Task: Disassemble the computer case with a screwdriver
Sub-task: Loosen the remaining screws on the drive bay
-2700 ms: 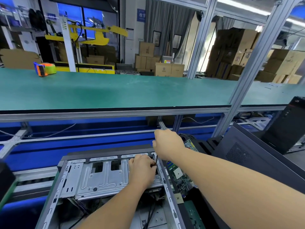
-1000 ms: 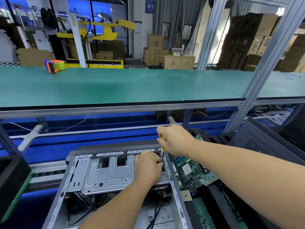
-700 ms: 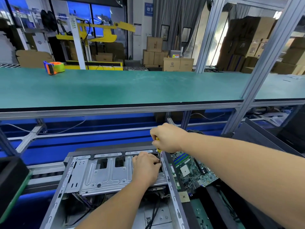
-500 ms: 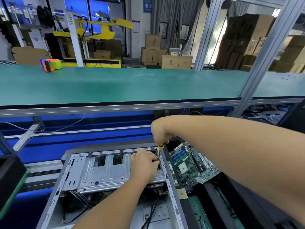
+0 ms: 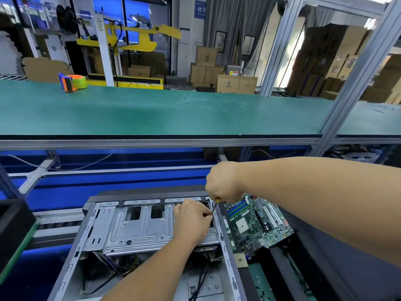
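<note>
An open grey metal computer case (image 5: 71, 266) lies on its side in front of me, with a silver drive bracket (image 5: 134, 233) across its top. My right hand (image 5: 223, 183) is shut on a screwdriver (image 5: 214, 207) with a yellow handle, its shaft angled down at the bracket's right end. My left hand (image 5: 192, 220) rests on the bracket there, fingertips pinched around the screwdriver tip. The tip and any screw are hidden by those fingers.
A green motherboard (image 5: 258, 224) lies right of the case on dark panels. A black box (image 5: 13, 224) sits at the left edge. Above runs a long green bench (image 5: 173, 109) with an orange tape dispenser (image 5: 72, 82) and aluminium uprights (image 5: 355, 68).
My right hand has lifted a little and shifted right, the forearm now lying more level. The left hand stays on the bracket. The camera view has shifted slightly.
</note>
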